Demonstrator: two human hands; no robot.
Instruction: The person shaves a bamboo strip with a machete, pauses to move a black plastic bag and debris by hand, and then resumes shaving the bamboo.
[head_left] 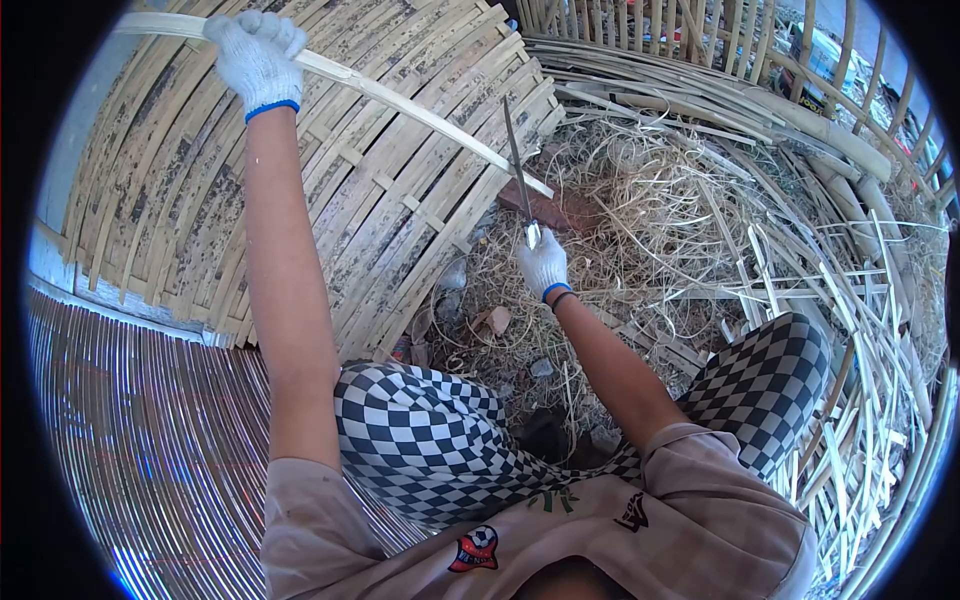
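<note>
My left hand (257, 62), in a white knit glove with a blue cuff, is closed around a long pale bamboo strip (400, 104) at the upper left. The strip slants down to the right across a woven bamboo panel (190, 190). Lower and to the right, my right hand (543, 264), gloved the same way, grips the handle of a long-bladed knife (516, 160). Its blade points up and away from me, overlapping the strip near the strip's right end. Beneath the knife lies a reddish-brown block (545, 207) among shavings.
Curly bamboo shavings (650, 200) cover the ground ahead. Split bamboo strips (840, 440) are heaped at the right, with bamboo poles (830, 135) behind. A bamboo fence (690, 35) runs along the back. Corrugated sheeting (150, 450) lies at the lower left; stones (498, 320) sit near my knees.
</note>
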